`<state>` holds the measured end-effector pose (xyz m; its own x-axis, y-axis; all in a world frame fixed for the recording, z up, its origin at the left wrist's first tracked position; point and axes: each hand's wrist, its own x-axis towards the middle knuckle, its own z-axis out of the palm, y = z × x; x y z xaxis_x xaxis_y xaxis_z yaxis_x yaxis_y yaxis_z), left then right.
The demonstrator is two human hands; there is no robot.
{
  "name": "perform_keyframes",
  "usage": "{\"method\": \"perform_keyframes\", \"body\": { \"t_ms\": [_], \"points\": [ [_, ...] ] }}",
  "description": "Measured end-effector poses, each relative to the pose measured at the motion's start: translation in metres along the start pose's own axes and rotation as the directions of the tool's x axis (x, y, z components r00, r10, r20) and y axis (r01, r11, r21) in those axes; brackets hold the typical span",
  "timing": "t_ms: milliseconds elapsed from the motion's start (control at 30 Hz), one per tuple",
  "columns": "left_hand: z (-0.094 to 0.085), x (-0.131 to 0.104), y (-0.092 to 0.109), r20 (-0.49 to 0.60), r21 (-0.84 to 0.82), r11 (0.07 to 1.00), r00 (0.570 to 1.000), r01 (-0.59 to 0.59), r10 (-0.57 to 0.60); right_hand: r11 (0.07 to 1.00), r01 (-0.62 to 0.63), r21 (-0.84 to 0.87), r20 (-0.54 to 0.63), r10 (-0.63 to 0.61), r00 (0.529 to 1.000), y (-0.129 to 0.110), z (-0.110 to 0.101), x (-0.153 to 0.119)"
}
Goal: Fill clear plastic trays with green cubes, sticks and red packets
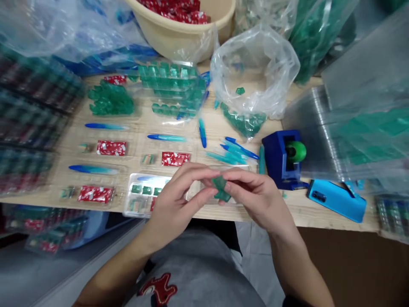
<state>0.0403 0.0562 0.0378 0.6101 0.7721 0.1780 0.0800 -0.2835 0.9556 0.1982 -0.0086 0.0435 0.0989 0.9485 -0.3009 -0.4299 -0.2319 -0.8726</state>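
Both hands meet over the front edge of the wooden table (198,209). Between them is a small translucent green piece (221,187). My right hand (257,194) pinches it between thumb and fingers. My left hand (183,196) has its thumb and forefinger closed on the piece's left side. Under my left hand lies a clear tray (129,200) with green squares in its compartments, partly covered by the hand. Another clear tray behind it holds a red patterned packet (175,158) and a blue pen (166,137).
A clear bag (255,68) of green pieces stands behind the hands, beside a cream tub (179,36). Loose blue pens (236,151), a blue tape dispenser (277,157) and a blue phone (337,200) are on the right. Stacked filled trays (28,115) rise at the left.
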Motion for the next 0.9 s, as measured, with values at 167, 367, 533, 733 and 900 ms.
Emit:
{"method": "perform_keyframes", "body": {
  "t_ms": [167,367,533,733,900],
  "points": [
    [0.005,-0.011,0.001,-0.011,0.265,0.944,0.978,-0.198,0.208,1.000,0.013,0.010,-0.040,-0.013,0.999,0.002,-0.001,-0.013],
    [0.005,-0.011,0.001,0.000,0.062,0.996,0.998,-0.057,0.057,0.969,-0.073,0.234,0.010,0.072,0.997,0.007,0.003,-0.022],
    [0.006,-0.012,0.000,0.041,0.076,0.995,0.997,-0.062,0.059,0.947,-0.079,0.311,-0.009,0.086,0.996,0.012,0.007,-0.020],
    [0.002,-0.015,-0.004,0.099,0.143,0.990,0.995,0.016,-0.030,0.895,-0.138,0.424,-0.051,0.176,0.983,0.045,-0.009,-0.034],
    [0.006,0.002,-0.022,0.342,0.396,0.903,0.939,-0.168,0.025,0.891,-0.135,0.433,-0.268,0.270,0.925,0.073,-0.031,-0.069]
  ]
}}
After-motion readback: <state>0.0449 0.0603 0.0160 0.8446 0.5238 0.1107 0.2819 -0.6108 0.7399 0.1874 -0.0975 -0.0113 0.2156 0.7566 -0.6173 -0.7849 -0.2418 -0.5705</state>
